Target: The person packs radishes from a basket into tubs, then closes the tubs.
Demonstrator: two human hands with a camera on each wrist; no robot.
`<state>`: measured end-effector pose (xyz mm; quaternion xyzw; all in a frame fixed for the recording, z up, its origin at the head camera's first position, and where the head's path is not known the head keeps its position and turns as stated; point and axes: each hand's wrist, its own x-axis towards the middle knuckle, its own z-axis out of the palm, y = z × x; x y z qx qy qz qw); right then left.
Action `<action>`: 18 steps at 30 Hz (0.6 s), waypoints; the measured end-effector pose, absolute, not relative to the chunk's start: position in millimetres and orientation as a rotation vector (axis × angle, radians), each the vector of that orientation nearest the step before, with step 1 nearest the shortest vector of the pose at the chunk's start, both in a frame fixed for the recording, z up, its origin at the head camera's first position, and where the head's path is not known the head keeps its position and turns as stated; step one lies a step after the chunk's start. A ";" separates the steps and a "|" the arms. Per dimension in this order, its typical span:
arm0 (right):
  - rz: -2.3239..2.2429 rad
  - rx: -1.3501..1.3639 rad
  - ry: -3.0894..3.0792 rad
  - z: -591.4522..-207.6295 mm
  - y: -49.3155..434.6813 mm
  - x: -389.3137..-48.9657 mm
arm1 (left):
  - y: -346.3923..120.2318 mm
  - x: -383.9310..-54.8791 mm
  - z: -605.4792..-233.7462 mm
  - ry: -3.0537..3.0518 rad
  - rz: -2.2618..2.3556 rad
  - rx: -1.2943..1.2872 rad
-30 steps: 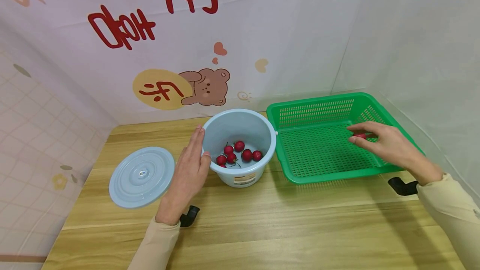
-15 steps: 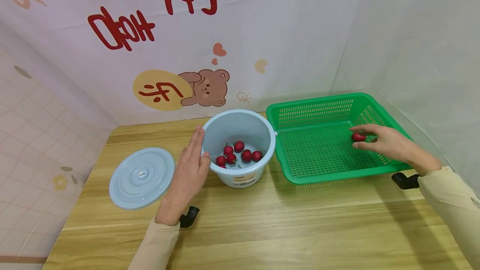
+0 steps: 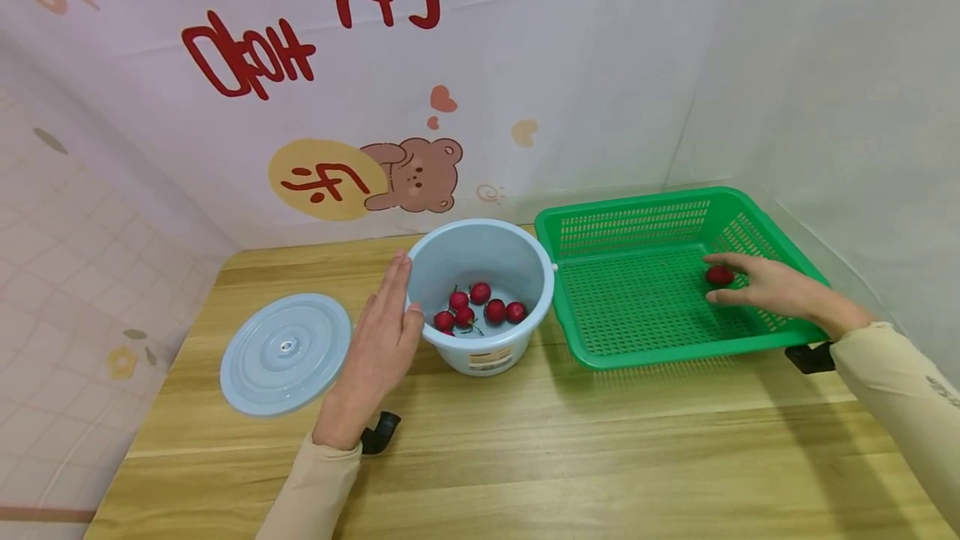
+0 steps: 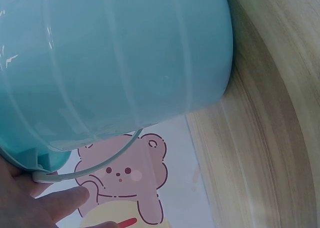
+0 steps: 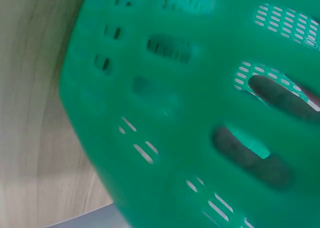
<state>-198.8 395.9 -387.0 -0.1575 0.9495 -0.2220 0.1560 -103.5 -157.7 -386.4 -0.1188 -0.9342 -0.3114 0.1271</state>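
My left hand (image 3: 380, 338) rests with straight fingers along the left side of the light blue bucket (image 3: 487, 357), thumb near the rim. Several small red radishes (image 3: 495, 311) with thin stalks lie on the bucket's bottom. In the left wrist view, the fingers (image 4: 62, 203) are at the rim beside the white bail handle (image 4: 100, 168). My right hand (image 3: 780, 288) reaches into the green basket (image 3: 645, 357), fingers and thumb parted around one red radish (image 3: 719, 275) that it does not appear to grip. The right wrist view is mostly the basket's slotted wall (image 5: 165, 107), hiding most of that hand.
A round light blue lid (image 3: 285, 357) lies on the wooden table (image 3: 570, 457) left of the bucket. The basket stands right beside the bucket. A printed wall cloth (image 3: 600, 65) hangs close behind both, and another sheet rises at the right.
The right hand had the radish pinched between fingers and thumb; those have since parted, leaving the radish lower in the basket. The left hand stays at the bucket.
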 end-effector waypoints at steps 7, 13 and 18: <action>-0.629 -0.456 2.727 -396.0 398.0 -206.1 | -157.4 -105.1 -386.2 -2.725 -0.904 -0.348; -0.589 -0.448 2.746 -399.9 399.3 -208.0 | -157.0 -105.7 -386.2 -2.733 -0.908 -0.341; -0.628 -0.440 2.767 -395.5 398.3 -205.7 | -158.2 -105.4 -386.1 -2.733 -0.921 -0.340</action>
